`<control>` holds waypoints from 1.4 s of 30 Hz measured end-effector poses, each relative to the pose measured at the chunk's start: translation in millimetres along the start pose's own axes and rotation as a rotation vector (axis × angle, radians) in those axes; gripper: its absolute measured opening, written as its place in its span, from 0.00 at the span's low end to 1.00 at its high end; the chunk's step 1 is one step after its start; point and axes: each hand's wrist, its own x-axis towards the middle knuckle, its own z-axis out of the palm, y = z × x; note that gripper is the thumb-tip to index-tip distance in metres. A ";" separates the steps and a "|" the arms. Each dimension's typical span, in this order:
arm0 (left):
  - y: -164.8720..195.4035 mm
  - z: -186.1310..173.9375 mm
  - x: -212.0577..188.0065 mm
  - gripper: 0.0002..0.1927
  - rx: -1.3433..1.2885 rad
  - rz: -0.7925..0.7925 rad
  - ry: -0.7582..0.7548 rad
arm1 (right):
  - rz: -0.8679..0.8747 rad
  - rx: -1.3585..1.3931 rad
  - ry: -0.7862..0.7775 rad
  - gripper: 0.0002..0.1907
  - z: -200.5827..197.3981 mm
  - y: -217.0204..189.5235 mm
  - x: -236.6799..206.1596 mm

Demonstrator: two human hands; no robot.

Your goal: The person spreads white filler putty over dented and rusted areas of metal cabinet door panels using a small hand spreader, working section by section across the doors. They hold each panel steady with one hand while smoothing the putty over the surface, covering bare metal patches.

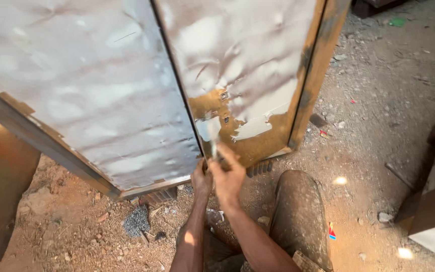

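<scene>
Gripping a putty knife (212, 142) together, the left hand (202, 177) and right hand (227, 174) are pressed against the filler-coated metal door (237, 65).

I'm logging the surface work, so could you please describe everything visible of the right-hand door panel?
The right-hand door panel is sheet metal in a rusty brown frame, standing tilted on the dirt ground. Pale grey-white filler covers most of it; its lower part shows bare brown metal with patches and two small fittings. A scraper blade, gripped by both the left hand and right hand, presses against its lower left edge.
</scene>
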 end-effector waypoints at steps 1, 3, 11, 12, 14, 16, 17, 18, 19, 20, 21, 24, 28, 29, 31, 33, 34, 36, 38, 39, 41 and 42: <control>5.1 -0.7 3.0 0.22 0.259 0.023 0.072 | -0.225 -0.109 0.053 0.23 -0.4 -4.0 6.9; 11.9 1.5 7.9 0.24 0.211 0.057 0.089 | 0.030 0.051 0.074 0.22 5.3 -16.4 21.9; -0.8 -3.2 -5.5 0.23 -0.401 -0.168 0.060 | 0.119 -0.098 0.079 0.20 79.6 -61.1 18.9; -2.2 -4.6 -4.3 0.23 -0.422 -0.168 0.049 | 0.161 -0.234 0.010 0.22 84.0 -59.1 11.1; -4.5 -7.5 -2.7 0.23 -0.481 -0.176 0.031 | 0.093 -0.428 -0.083 0.22 86.0 -50.1 -2.9; -3.3 -6.6 -1.6 0.23 -0.534 -0.186 0.005 | -0.104 -0.529 -0.118 0.21 81.5 -38.1 -13.7; -5.8 -6.0 -1.4 0.23 -0.543 -0.185 0.004 | -0.114 -0.351 -0.127 0.19 77.1 -32.1 -16.6; -6.2 -3.4 -0.8 0.23 -0.537 -0.187 -0.001 | -0.123 -0.172 -0.135 0.18 71.6 -26.6 -17.5; -7.3 -2.2 -1.1 0.23 -0.523 -0.182 -0.002 | -0.129 0.011 -0.142 0.17 66.3 -22.1 -16.7; -7.3 0.0 -1.3 0.23 -0.463 -0.165 0.009 | -0.100 0.015 -0.074 0.17 60.6 -18.4 -13.0; -6.9 0.8 -1.2 0.23 -0.403 -0.149 0.022 | -0.072 0.017 -0.013 0.18 53.3 -15.7 -7.0; -4.2 3.2 0.8 0.23 -0.091 -0.055 0.088 | -0.023 0.076 0.155 0.18 30.9 -11.7 19.4; 0.9 5.7 7.0 0.24 0.184 0.020 0.090 | 0.038 0.051 0.160 0.19 22.0 -9.7 50.0; 0.7 6.3 8.0 0.24 0.169 -0.050 0.092 | 0.046 0.024 0.142 0.19 25.9 -8.6 52.1; -1.9 6.7 8.7 0.24 0.113 -0.152 0.089 | -0.061 -0.010 0.101 0.18 38.3 -5.4 48.1; -6.9 5.9 8.5 0.24 -0.112 -0.115 0.061 | -0.295 -0.029 0.056 0.16 53.2 -1.5 34.9; -9.9 5.4 7.6 0.24 -0.191 -0.111 0.041 | -0.217 -0.030 -0.007 0.16 57.5 0.4 27.3; -13.5 2.6 6.7 0.24 -0.256 -0.130 0.011 | -0.048 -0.035 -0.122 0.17 58.4 2.7 11.1; -15.1 0.0 7.0 0.24 -0.294 -0.133 -0.013 | -0.291 -0.142 -0.128 0.20 49.3 2.2 2.4; -14.3 -1.4 8.4 0.24 -0.278 -0.122 -0.014 | -0.414 -0.193 -0.133 0.21 43.2 0.9 1.9; -10.2 -2.3 9.8 0.24 -0.151 -0.097 -0.005 | -0.178 -0.021 -0.047 0.20 30.8 -3.5 8.9; -7.1 -2.4 10.2 0.24 -0.033 -0.089 0.009 | -0.056 0.059 -0.015 0.19 24.5 -6.5 13.5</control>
